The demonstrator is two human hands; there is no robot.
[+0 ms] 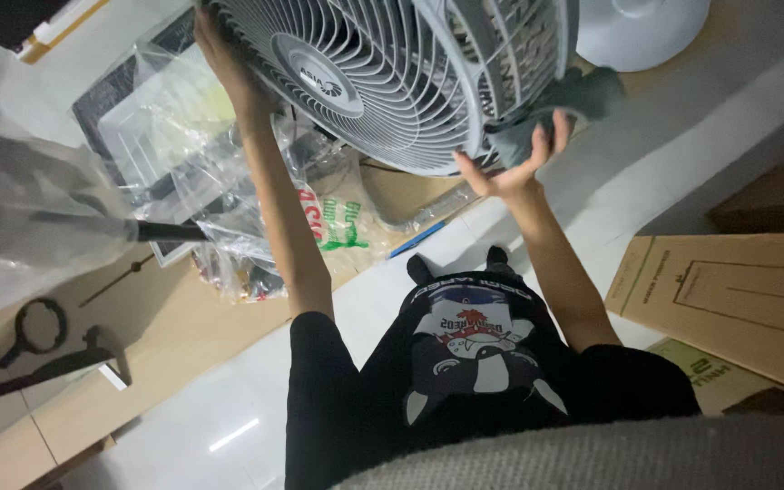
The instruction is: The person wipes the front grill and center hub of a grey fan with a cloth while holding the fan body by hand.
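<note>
A grey electric fan head with a wire grille is tilted toward me above my lap. My left hand grips the grille's rim on the left side. My right hand is at the lower right rim, its fingers curled around a dark grey cloth that is pressed against the grille's edge. My black printed shirt fills the lower middle of the view.
Crumpled clear plastic bags lie at the left on flattened cardboard. A white round fan base sits top right. Cardboard boxes stand at the right. A blue pen and a black ring-shaped part lie on the floor.
</note>
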